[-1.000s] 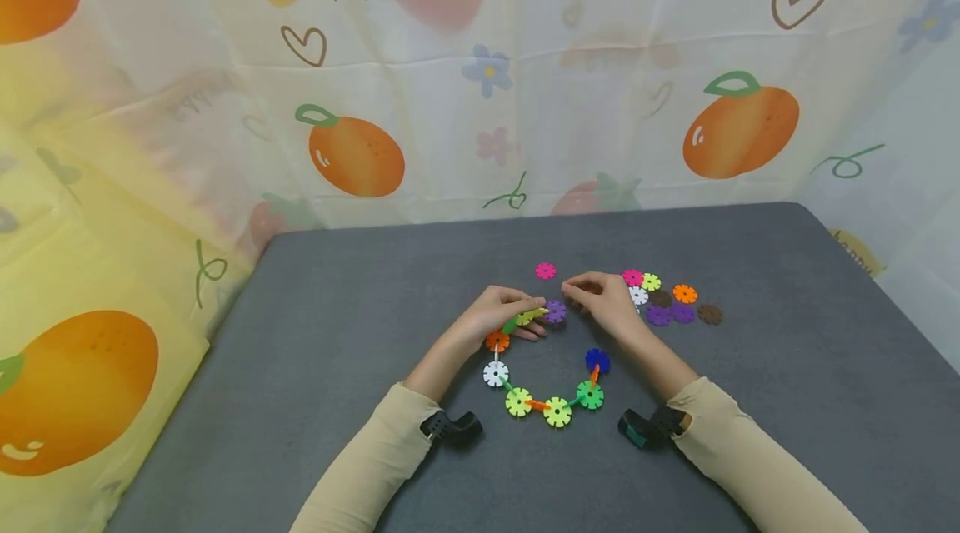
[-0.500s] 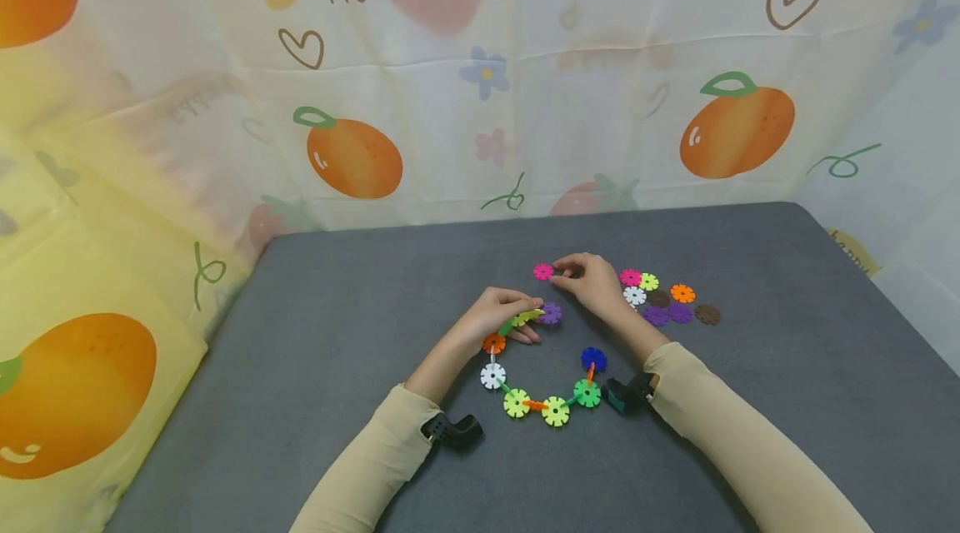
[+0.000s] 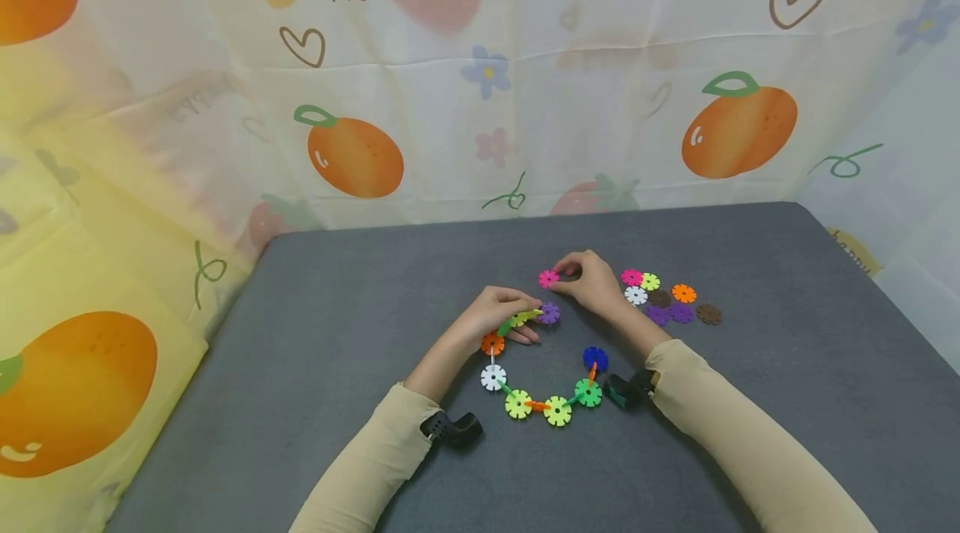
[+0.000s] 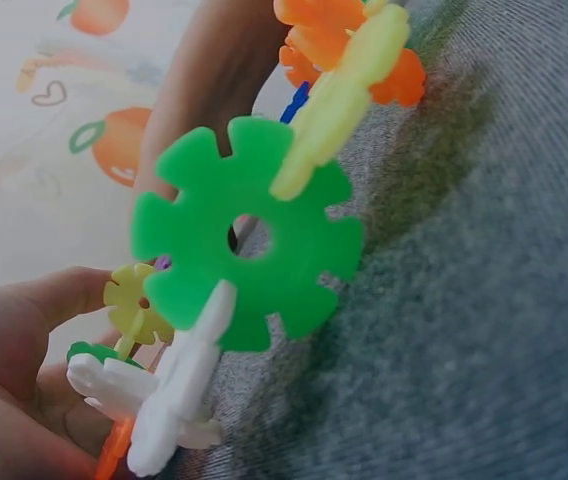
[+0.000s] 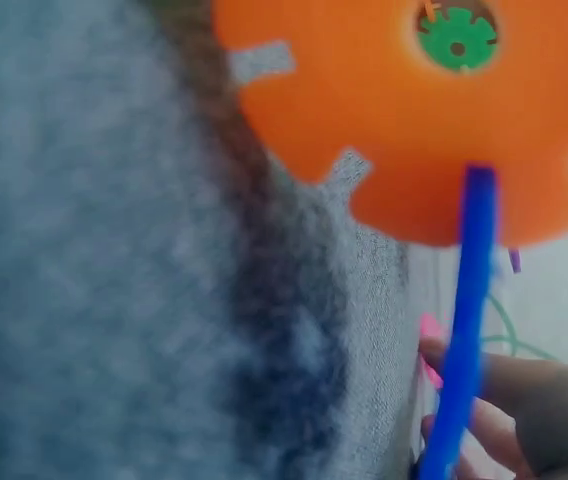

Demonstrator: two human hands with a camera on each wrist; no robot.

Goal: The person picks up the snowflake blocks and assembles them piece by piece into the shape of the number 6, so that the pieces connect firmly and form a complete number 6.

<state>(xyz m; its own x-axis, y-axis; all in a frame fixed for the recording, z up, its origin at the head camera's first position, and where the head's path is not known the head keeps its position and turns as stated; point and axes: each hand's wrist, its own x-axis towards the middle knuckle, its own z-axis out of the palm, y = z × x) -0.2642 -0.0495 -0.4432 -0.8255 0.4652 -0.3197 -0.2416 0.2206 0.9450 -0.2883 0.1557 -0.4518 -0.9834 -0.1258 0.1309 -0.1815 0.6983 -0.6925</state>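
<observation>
In the head view my left hand [image 3: 501, 313] pinches a yellow snowflake disc [image 3: 521, 318] near the end of a chain of notched plastic discs. A purple disc [image 3: 550, 313] sticks out past the fingertips at that end. The chain curves round on the table through a white disc [image 3: 493, 377] and a yellow-green disc [image 3: 557, 411] to a dark blue disc [image 3: 596, 359]. Just beyond the purple disc, my right hand [image 3: 591, 281] pinches a pink disc [image 3: 548, 279] between thumb and finger. Close to the left wrist camera, a green chain disc [image 4: 189, 230] partly covers the view.
Several loose discs lie right of my right hand, among them an orange disc [image 3: 684, 293], a white loose disc [image 3: 636, 296] and a brown disc [image 3: 708, 314]. The grey table [image 3: 360, 291] ends at a fruit-print cloth [image 3: 435, 150] behind.
My right hand has moved left and away from me to the pink disc, taken hold of it, and brought it slightly nearer the purple disc. The left hand stays on the chain.
</observation>
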